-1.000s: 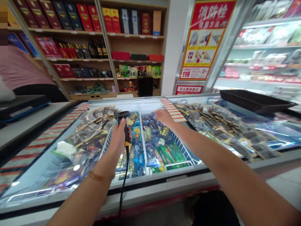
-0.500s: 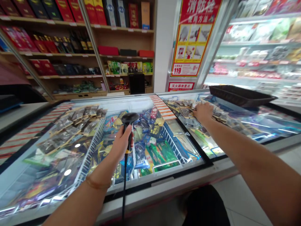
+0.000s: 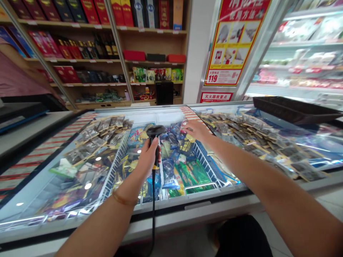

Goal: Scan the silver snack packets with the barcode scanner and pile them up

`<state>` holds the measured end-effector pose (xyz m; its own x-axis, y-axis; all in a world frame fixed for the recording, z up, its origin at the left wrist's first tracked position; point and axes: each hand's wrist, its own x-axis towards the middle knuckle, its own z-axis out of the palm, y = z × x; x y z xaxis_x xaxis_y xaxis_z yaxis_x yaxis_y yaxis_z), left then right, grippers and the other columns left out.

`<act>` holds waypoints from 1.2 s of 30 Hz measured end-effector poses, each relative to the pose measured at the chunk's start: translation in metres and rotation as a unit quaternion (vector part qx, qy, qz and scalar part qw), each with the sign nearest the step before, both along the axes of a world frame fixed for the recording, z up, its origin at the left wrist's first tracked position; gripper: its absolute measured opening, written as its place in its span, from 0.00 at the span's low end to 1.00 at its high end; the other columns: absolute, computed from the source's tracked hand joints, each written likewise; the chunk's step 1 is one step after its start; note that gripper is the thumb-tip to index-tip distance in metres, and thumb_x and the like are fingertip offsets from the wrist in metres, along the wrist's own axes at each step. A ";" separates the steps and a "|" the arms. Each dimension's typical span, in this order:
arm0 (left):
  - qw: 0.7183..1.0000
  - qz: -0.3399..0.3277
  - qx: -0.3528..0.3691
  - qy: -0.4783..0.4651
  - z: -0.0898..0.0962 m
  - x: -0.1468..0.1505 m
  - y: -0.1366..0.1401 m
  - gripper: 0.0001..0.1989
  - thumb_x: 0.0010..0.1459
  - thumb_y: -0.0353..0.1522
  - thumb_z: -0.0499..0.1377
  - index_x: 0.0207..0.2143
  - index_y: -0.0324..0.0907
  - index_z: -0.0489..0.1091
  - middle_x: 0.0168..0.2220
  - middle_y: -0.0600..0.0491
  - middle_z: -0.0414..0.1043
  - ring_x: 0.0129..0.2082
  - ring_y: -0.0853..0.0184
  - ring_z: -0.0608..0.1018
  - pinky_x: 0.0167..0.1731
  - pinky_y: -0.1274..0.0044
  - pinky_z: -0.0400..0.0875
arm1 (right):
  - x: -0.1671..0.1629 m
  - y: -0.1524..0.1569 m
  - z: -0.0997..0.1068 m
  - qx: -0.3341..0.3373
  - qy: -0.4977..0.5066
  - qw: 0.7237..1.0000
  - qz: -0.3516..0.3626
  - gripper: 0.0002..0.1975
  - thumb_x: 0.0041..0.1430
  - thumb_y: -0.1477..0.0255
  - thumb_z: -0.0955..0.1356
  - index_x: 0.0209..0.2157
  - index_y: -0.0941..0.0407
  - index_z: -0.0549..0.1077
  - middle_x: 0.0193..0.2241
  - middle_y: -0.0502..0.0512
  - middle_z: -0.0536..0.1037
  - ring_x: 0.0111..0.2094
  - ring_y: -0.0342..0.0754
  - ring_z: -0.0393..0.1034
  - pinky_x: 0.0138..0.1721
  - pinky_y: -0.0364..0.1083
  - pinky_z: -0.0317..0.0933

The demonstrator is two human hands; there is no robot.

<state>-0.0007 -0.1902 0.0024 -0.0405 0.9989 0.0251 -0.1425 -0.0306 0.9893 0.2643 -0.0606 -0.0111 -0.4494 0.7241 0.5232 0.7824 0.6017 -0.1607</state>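
Observation:
My left hand (image 3: 150, 154) is wrapped round the handle of a black handheld barcode scanner (image 3: 155, 130). The scanner's head is up and its cable hangs down over the freezer's front edge. Below it lie colourful frozen food bags in a white wire basket (image 3: 205, 160) inside the chest freezer (image 3: 174, 210). My right hand (image 3: 197, 130) is over the far right part of this section, near a black and yellow bag (image 3: 186, 144). Its fingers look apart, slightly blurred, and no held thing shows. Small clear packets with brown backing (image 3: 242, 130) are spread over the right glass lid.
More such packets (image 3: 99, 137) lie on the left lid. A dark tray (image 3: 292, 109) rests at the back right. Shelves with boxes and bottles (image 3: 88, 48) stand behind. At the left, a person in a pink top (image 3: 20, 76) is beside a counter (image 3: 50, 123).
My right hand has left the packets on the right lid and moved left over the freezer's middle section. My left hand still holds the scanner. The view has turned slightly left.

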 end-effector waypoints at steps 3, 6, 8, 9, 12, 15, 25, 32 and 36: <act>1.000 0.005 -0.004 -0.002 -0.001 -0.001 0.001 0.27 0.51 0.56 0.65 0.36 0.45 0.62 0.23 0.62 0.67 0.14 0.74 0.66 0.14 0.80 0.61 | -0.045 0.000 -0.007 -0.066 0.005 0.991 0.114 0.04 0.62 0.70 0.72 0.32 0.53 0.79 0.36 0.58 0.82 0.44 0.54 0.74 0.50 0.50 0.63; 1.000 0.007 0.002 -0.009 -0.002 -0.001 0.001 0.27 0.52 0.56 0.64 0.35 0.45 0.61 0.22 0.62 0.67 0.14 0.74 0.66 0.14 0.80 0.61 | -0.064 0.005 -0.007 -0.103 0.076 0.990 0.064 0.12 0.65 0.62 0.71 0.31 0.54 0.79 0.33 0.56 0.81 0.40 0.52 0.75 0.48 0.48 0.64; 1.000 0.004 0.004 -0.012 -0.001 0.000 0.001 0.27 0.52 0.56 0.65 0.34 0.45 0.61 0.22 0.62 0.67 0.14 0.75 0.66 0.14 0.80 0.61 | -0.066 0.014 -0.006 -0.092 0.170 0.980 -0.058 0.16 0.69 0.60 0.66 0.35 0.55 0.79 0.36 0.57 0.82 0.42 0.53 0.76 0.48 0.49 0.65; 1.000 0.004 0.005 -0.012 -0.001 0.000 0.000 0.27 0.52 0.56 0.65 0.34 0.45 0.61 0.22 0.61 0.67 0.14 0.75 0.66 0.14 0.80 0.62 | -0.065 0.019 -0.007 -0.091 0.206 0.967 -0.120 0.16 0.69 0.59 0.65 0.37 0.55 0.79 0.39 0.59 0.82 0.45 0.55 0.76 0.49 0.50 0.65; 1.000 0.003 0.004 -0.009 -0.001 0.000 0.000 0.27 0.52 0.56 0.65 0.34 0.45 0.61 0.22 0.62 0.67 0.14 0.75 0.67 0.14 0.80 0.62 | -0.059 0.030 -0.013 -0.132 0.203 0.944 -0.225 0.21 0.57 0.53 0.74 0.41 0.56 0.78 0.45 0.65 0.80 0.53 0.64 0.73 0.54 0.58 0.64; 1.000 -0.003 0.002 -0.003 -0.003 0.001 0.001 0.27 0.52 0.56 0.65 0.35 0.45 0.61 0.22 0.62 0.66 0.14 0.75 0.67 0.13 0.80 0.62 | -0.050 0.032 -0.021 -0.194 0.126 0.952 -0.198 0.30 0.39 0.54 0.82 0.42 0.55 0.78 0.49 0.65 0.78 0.57 0.69 0.69 0.57 0.63 0.62; 0.999 -0.027 -0.004 0.017 -0.006 0.005 -0.004 0.27 0.52 0.56 0.65 0.34 0.45 0.61 0.24 0.62 0.67 0.14 0.75 0.67 0.13 0.80 0.62 | -0.038 0.034 -0.015 -0.139 0.427 0.894 -0.007 0.31 0.41 0.62 0.79 0.46 0.52 0.68 0.37 0.48 0.76 0.39 0.51 0.73 0.42 0.50 0.70; 0.999 -0.028 -0.002 0.025 -0.005 0.005 -0.004 0.27 0.52 0.56 0.65 0.34 0.45 0.62 0.24 0.62 0.67 0.14 0.75 0.67 0.14 0.80 0.62 | -0.054 0.034 -0.018 -0.182 0.478 0.858 0.053 0.26 0.39 0.66 0.80 0.41 0.54 0.73 0.36 0.52 0.81 0.41 0.53 0.78 0.46 0.52 0.71; 0.999 -0.041 -0.004 0.029 -0.005 0.005 -0.005 0.27 0.51 0.57 0.65 0.34 0.45 0.61 0.23 0.62 0.66 0.14 0.75 0.66 0.13 0.80 0.62 | -0.055 0.034 -0.030 -0.207 0.440 0.873 0.019 0.18 0.45 0.66 0.78 0.38 0.55 0.76 0.35 0.53 0.83 0.44 0.56 0.78 0.52 0.56 0.69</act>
